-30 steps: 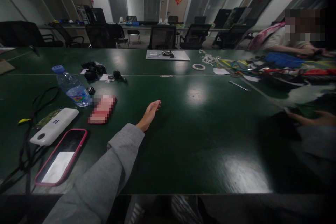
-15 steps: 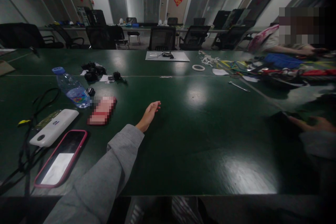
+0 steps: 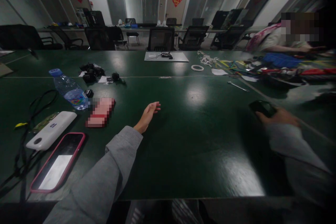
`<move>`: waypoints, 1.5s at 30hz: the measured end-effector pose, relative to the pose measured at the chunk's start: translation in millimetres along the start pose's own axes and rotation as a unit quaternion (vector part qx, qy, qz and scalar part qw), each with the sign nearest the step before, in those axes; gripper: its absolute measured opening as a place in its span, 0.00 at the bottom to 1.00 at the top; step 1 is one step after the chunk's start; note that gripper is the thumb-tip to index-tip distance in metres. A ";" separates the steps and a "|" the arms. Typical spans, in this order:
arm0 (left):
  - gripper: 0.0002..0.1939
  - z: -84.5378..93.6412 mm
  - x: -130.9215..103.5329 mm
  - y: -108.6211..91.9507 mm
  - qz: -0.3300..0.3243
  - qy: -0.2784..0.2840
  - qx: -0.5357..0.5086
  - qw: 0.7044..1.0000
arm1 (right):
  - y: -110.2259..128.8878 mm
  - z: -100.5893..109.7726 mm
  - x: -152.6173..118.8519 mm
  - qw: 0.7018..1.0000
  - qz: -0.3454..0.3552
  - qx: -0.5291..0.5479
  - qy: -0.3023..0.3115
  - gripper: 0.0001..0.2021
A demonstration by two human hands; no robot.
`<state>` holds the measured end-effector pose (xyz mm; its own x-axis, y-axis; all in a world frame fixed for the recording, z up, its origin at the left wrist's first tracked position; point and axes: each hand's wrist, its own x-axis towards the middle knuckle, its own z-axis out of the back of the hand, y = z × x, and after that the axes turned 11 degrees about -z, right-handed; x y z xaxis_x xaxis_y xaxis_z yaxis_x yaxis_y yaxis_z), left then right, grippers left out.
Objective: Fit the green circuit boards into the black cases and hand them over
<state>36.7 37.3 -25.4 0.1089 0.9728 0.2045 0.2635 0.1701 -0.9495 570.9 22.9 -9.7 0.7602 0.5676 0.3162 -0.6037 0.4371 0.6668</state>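
Note:
My left hand (image 3: 148,116) is held over the middle of the green table (image 3: 183,161), its fingers loosely stretched with nothing in them. On the right, my right hand (image 3: 281,116) grips a dark, flat phone (image 3: 263,107) with a glossy face, held above the tabletop. The grip is slightly blurred. Left of my left hand lies a red-and-pink flat case (image 3: 102,112), partly pixelated. Nearer me are a phone with a pink-red rim (image 3: 60,162) and a white power bank (image 3: 51,130).
A tilted water bottle (image 3: 69,90) stands at the left near black cables (image 3: 25,140). Small black parts (image 3: 92,72), a white ring (image 3: 197,68) and a wrench (image 3: 238,86) lie farther back. Wires and tools crowd the right, where another person (image 3: 278,40) sits.
My right hand has come in leftward from the right edge, carrying the dark phone over the table. My left hand stays nearly still; the view has shifted slightly.

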 end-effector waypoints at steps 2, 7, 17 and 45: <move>0.22 -1.4 -0.5 -5.7 0.018 -0.002 -0.026 0.999 | 44.6 -28.3 -33.1 0.995 0.026 -0.062 0.068 0.37; 0.24 -5.4 -0.2 -11.5 0.051 0.010 -0.061 0.997 | 166.7 -91.2 -180.6 0.954 0.246 0.108 0.132 0.35; 0.30 -7.4 6.3 7.3 -0.005 -0.073 -0.054 0.996 | 223.0 -116.2 -311.8 0.886 0.387 0.163 0.196 0.34; 0.35 -4.5 6.6 8.5 -0.041 -0.048 -0.036 0.997 | 219.6 -118.8 -308.4 0.884 0.299 0.218 0.286 0.36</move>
<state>43.9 44.5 -31.1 -0.0065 0.9671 0.2543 0.3354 0.2417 -0.9106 175.3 26.7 -40.9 0.0151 0.9202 0.3911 -0.6115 -0.3010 0.7318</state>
